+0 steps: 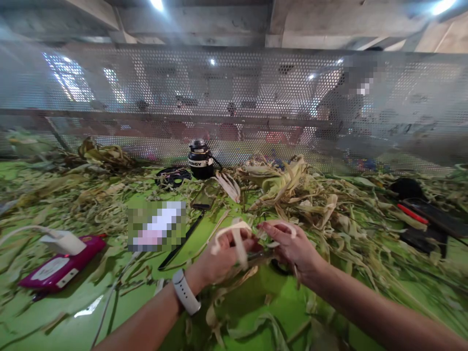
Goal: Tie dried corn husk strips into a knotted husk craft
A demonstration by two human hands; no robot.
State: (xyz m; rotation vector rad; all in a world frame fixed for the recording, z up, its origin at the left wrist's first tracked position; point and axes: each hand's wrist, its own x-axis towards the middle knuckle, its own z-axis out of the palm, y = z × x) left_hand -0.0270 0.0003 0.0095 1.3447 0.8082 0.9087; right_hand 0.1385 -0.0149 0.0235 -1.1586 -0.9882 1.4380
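Note:
My left hand (224, 251), with a white watch band at its wrist, pinches pale strips of dried husk (239, 243) over the middle of the green table (256, 297). My right hand (287, 241) is close beside it on the right, fingers closed on the husk strips too. Some strips loop over the fingers of both hands. The small gap between the fingertips is blurred. A dark ring-like object (281, 267) shows partly below my right hand. Loose husk strips (263, 324) lie below the hands.
A black jar (200, 161) stands at the back beside a bundle of husks (280, 183). At left are a magenta power strip (62, 265) with a white plug, a pixelated object (161, 226) and a black stick (181, 241). A red pen (413, 213) lies right. Behind is a perforated screen (234, 97).

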